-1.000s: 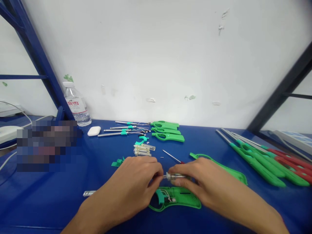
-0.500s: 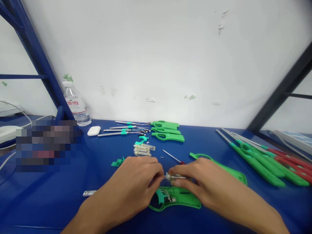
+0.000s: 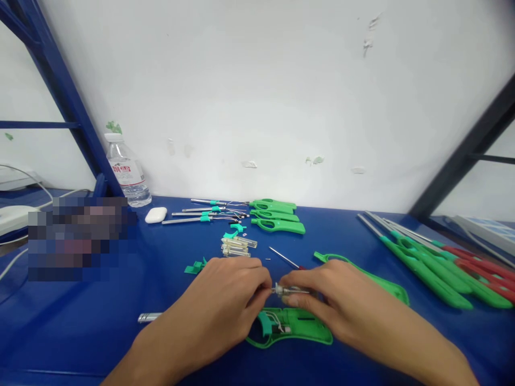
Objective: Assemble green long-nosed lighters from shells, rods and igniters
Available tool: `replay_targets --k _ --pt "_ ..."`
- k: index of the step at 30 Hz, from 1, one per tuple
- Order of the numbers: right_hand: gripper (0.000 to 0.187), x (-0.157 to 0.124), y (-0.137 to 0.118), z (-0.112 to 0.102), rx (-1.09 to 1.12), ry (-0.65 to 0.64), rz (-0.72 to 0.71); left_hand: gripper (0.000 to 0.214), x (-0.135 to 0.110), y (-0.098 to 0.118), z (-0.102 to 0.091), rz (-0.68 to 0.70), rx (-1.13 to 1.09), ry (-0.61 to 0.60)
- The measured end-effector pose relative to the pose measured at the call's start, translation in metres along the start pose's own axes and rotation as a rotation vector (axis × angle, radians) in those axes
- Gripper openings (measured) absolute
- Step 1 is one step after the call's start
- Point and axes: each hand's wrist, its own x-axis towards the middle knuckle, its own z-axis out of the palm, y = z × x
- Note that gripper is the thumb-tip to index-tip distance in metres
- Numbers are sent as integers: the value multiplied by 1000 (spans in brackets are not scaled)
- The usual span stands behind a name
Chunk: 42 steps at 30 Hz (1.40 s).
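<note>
A small clear lighter fuel tank (image 3: 292,291) lies between the thumb and fingers of my right hand (image 3: 322,289), its valve end facing left. My left hand (image 3: 245,287) is pinched at that valve end, on a tiny thin part mostly hidden by the fingertips. Just below both hands rests an open green lighter handle half (image 3: 309,327), with a teal trigger (image 3: 265,324) and wires inside. A metal lighter tube (image 3: 149,317) sticks out left from under my left wrist. The matching green handle half (image 3: 386,287) lies behind my right hand.
Several clear fuel tanks (image 3: 237,246), teal parts (image 3: 196,267) and a screwdriver (image 3: 284,258) lie behind my hands. Farther back are wired metal tubes (image 3: 187,220) and green handle halves (image 3: 279,225). Green and red lighters (image 3: 434,268) lie right; a water bottle (image 3: 131,177) stands left.
Both hands keep nearly the same pose at the fuel tank. The whole view has shifted very slightly; nothing on the table has visibly moved.
</note>
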Motion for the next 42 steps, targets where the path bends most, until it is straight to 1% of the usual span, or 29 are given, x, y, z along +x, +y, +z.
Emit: replay_targets --k 7,13,16,22,27,30,34,39,42 --pt "23 1 3 3 -38 36 28 12 2 -3 2 -65 -4 -23" --pt "25 1 1 1 -5 -51 39 19 2 -3 -1 -18 -18 -22" --pt "25 0 1 0 1 -68 50 19 0 -2 -1 1 -13 -19" --pt "22 1 1 1 20 -71 30 18 -2 -2 2 34 25 -30" --pt "23 2 -1 0 27 -74 45 19 1 -2 2 7 -13 -37" --pt "23 1 1 1 45 -45 53 19 0 -2 2 -5 -24 -36" --pt "22 0 8 4 59 -24 40 21 0 -1 3 -3 -14 -63" --pt "16 -1 15 4 88 -81 26 23 -5 -3 -5 -22 -5 -116" --pt "10 -5 18 2 145 -77 70 22 -14 -11 -12 -45 3 -151"
